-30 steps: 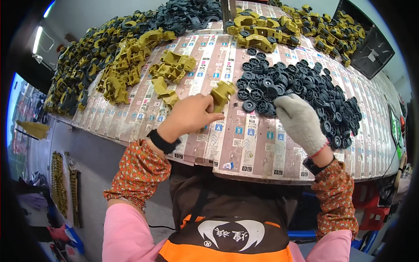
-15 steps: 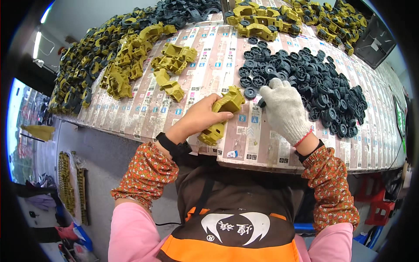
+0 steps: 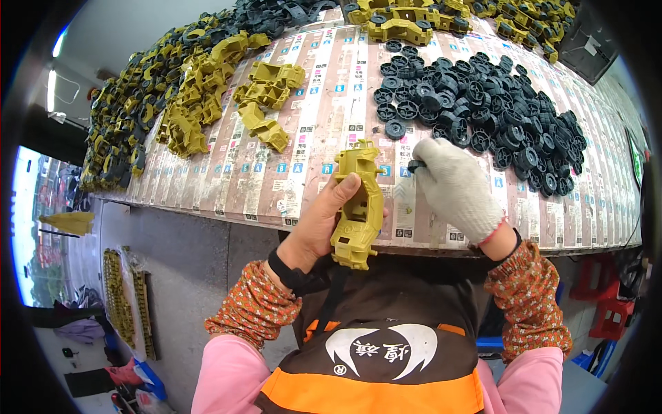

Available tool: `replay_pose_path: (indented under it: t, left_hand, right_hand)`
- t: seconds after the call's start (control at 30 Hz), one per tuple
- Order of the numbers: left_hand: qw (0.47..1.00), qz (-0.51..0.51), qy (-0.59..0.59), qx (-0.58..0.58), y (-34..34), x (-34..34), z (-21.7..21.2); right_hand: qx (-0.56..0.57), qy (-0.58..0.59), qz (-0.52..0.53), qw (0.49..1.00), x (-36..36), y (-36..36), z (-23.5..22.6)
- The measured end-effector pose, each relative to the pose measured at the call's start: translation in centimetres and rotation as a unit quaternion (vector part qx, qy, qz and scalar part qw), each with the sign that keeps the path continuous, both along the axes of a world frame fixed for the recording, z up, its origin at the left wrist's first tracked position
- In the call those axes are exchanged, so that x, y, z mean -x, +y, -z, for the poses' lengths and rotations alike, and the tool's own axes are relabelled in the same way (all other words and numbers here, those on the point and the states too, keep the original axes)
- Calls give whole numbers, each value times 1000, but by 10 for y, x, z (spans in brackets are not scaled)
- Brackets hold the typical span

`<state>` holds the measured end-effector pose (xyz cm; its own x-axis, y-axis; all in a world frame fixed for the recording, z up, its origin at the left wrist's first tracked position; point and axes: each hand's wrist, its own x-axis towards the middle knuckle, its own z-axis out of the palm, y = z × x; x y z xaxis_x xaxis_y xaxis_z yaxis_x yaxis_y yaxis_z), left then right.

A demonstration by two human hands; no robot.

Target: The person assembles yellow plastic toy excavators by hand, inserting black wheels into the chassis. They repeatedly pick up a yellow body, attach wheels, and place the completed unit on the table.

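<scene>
yellow car body (image 3: 372, 203) in left hand (image 3: 318, 222); black bin (image 3: 581, 56), contents unclear

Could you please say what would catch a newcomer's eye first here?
Probably the yellow car body held in the bare left hand, near the centre. Then the heap of dark wheels on the table, beyond the gloved right hand. A yellow and dark pile fills the far left.
</scene>
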<state>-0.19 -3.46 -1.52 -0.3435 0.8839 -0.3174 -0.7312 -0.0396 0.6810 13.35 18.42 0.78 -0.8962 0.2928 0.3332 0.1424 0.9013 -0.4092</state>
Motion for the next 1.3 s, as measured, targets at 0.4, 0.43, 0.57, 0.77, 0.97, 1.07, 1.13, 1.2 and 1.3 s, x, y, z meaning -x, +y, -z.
replay_pose_path:
  t: [0.4, 0.43, 0.57, 0.77, 0.97, 1.07, 1.13, 1.2, 1.3]
  left_hand:
    - [991, -42, 128, 9, 14, -64, 13]
    - [989, -42, 144, 3, 15, -65, 14]
    - [975, -51, 218, -15, 16, -68, 21]
    - [944, -49, 325, -15, 15, -71, 25]
    - [886, 1, 464, 16, 14, -68, 23]
    - [858, 19, 513, 22, 13, -68, 19]
    - [855, 26, 519, 13, 13, -67, 21]
    - [859, 25, 511, -5, 13, -66, 26]
    - [899, 54, 435, 3, 19, -56, 18]
  right_hand:
    - [512, 61, 93, 852, -45, -54, -6]
    - [466, 83, 86, 877, -48, -56, 1]
    - [430, 103, 79, 894, -53, -61, 16]
    - [334, 105, 72, 934, -57, -68, 9]
    - [234, 36, 48, 970, -65, -69, -1]
    - [344, 18, 56, 937, -66, -66, -4]
    - [388, 13, 70, 919, -67, -67, -9]
    - [355, 15, 79, 931, -68, -68, -15]
    - [311, -29, 67, 947, -63, -54, -27]
